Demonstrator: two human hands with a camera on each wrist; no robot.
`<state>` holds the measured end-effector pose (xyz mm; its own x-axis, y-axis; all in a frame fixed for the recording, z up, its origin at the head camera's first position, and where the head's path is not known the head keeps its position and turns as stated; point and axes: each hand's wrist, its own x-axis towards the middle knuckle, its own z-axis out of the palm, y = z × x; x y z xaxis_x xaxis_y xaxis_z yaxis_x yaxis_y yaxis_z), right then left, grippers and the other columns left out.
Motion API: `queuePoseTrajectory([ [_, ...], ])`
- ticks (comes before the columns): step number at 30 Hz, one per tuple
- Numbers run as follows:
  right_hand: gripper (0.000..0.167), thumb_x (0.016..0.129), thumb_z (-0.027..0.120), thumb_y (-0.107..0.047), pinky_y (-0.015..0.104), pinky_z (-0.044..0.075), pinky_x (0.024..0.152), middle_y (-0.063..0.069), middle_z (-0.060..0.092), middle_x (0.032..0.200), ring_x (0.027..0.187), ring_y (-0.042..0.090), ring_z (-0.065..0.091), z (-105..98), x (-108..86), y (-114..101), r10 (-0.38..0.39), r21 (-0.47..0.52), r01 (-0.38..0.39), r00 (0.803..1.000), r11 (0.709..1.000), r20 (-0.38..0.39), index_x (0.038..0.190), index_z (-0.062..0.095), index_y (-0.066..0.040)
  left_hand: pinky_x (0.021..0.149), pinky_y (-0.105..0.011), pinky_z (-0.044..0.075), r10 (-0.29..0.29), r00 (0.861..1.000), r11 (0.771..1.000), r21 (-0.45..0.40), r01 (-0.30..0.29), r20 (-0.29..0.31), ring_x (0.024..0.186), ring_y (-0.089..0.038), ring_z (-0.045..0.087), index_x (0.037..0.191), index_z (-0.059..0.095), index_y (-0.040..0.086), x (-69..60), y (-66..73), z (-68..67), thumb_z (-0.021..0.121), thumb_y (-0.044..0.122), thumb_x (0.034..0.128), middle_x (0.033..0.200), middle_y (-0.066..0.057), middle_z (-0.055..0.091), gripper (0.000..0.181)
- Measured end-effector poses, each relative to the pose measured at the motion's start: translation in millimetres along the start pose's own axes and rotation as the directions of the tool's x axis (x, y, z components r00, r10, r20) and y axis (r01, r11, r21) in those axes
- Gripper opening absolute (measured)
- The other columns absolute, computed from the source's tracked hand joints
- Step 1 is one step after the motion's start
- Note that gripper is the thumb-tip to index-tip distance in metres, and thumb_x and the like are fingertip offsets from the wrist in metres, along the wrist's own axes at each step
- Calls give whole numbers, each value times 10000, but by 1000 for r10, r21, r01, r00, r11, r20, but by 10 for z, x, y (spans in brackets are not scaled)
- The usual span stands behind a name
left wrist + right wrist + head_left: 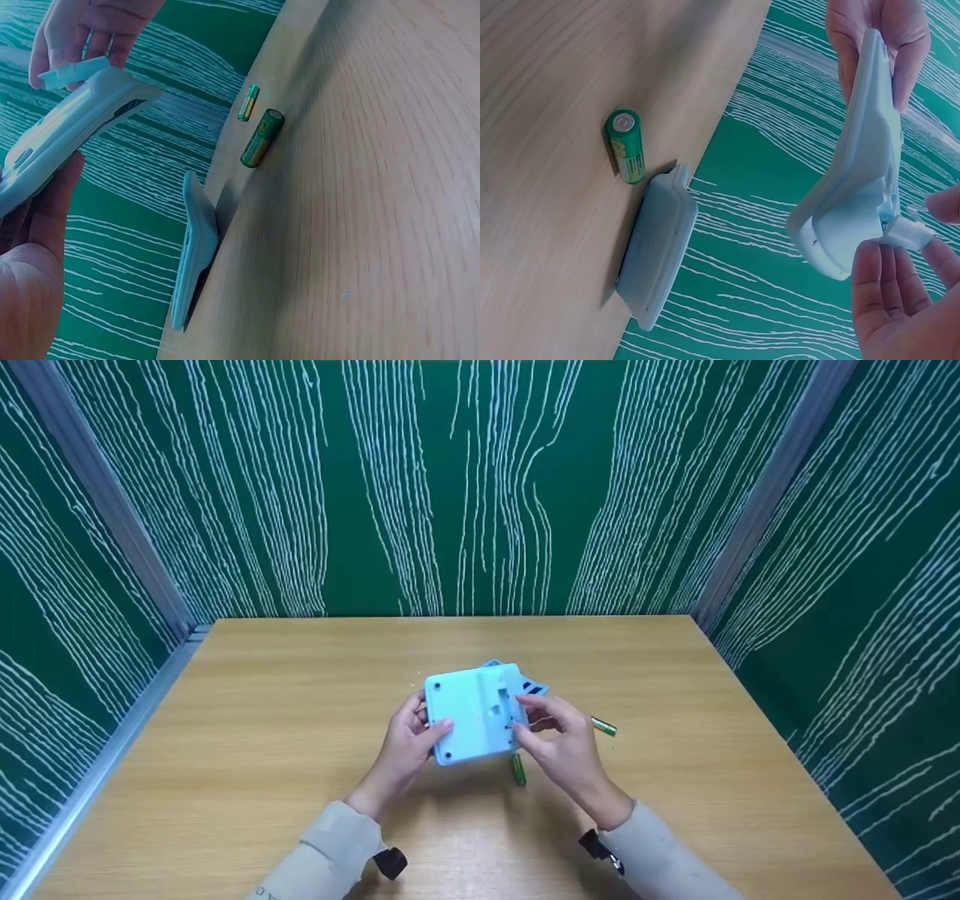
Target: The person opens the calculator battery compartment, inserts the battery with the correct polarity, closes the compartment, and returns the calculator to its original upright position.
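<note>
A light blue, wedge-shaped battery device (461, 716) is held above the table with its back facing up. Small dark feet and a battery compartment show on that back. My left hand (405, 742) grips its left edge, the thumb lying on the back. At the compartment on the right side, my right hand (566, 742) pinches a small light blue battery cover (909, 234) between thumb and fingers. The cover stands tilted out from the device in the right wrist view. Whether it is fully detached, I cannot tell.
One green battery (518, 769) lies on the wooden table (262, 735) below the device, and another battery (604, 726) lies beyond my right hand. Behind the device rests a second light blue object (196, 251), mostly hidden in the head view. Green, white-streaked walls enclose the table.
</note>
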<state>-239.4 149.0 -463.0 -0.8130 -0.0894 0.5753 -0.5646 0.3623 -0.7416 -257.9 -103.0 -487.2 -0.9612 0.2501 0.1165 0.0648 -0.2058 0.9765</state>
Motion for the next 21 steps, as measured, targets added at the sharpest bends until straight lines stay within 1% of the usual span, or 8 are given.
queuePoseTrajectory([
  [5, 344, 862, 802, 138, 258, 656, 774, 106, 769, 988, 862, 230, 727, -21, 13, 48, -20, -4, 20, 1000, 1000, 4, 1178, 789, 3, 1060, -549, 605, 3, 1000, 1000, -3, -3, -17, 1322, -375, 682, 1628, 339, -8, 8, -1, -17, 649, 61, 1077, 1490, -299, 589, 636],
  [9, 346, 866, 797, 142, 264, 655, 762, 93, 756, 979, 864, 235, 722, -54, 22, 76, -21, -10, 21, 999, 1000, 33, 1177, 793, -8, 1069, -556, 598, 4, 1000, 1000, -5, -4, -21, 1335, -374, 671, 1631, 339, 4, 9, -2, -37, 645, 63, 1079, 1494, -293, 582, 634],
  [13, 356, 862, 803, 144, 285, 662, 753, 111, 753, 974, 862, 270, 727, -97, 28, 108, -10, -31, 12, 998, 999, 57, 1184, 791, -8, 1078, -549, 592, 2, 1000, 1000, 0, -2, -24, 1354, -390, 658, 1633, 339, 8, 7, 6, -58, 643, 61, 1081, 1501, -294, 573, 633],
  [16, 357, 855, 815, 137, 278, 662, 752, 126, 754, 974, 858, 256, 732, -128, 26, 131, 7, -58, -3, 997, 998, 71, 1185, 787, 4, 1090, -548, 583, 3, 1000, 1000, 4, -3, -27, 1378, -411, 640, 1645, 320, 4, 3, 8, -72, 634, 55, 1083, 1518, -297, 564, 645],
  [21, 353, 846, 828, 128, 261, 660, 747, 78, 758, 967, 854, 232, 732, -169, 30, 184, 19, -85, -11, 996, 996, 86, 1167, 793, -15, 1091, -554, 580, 10, 999, 1000, 2, -10, -32, 1394, -427, 624, 1657, 299, -2, 1, 7, -86, 620, 37, 1083, 1526, -307, 556, 659],
])
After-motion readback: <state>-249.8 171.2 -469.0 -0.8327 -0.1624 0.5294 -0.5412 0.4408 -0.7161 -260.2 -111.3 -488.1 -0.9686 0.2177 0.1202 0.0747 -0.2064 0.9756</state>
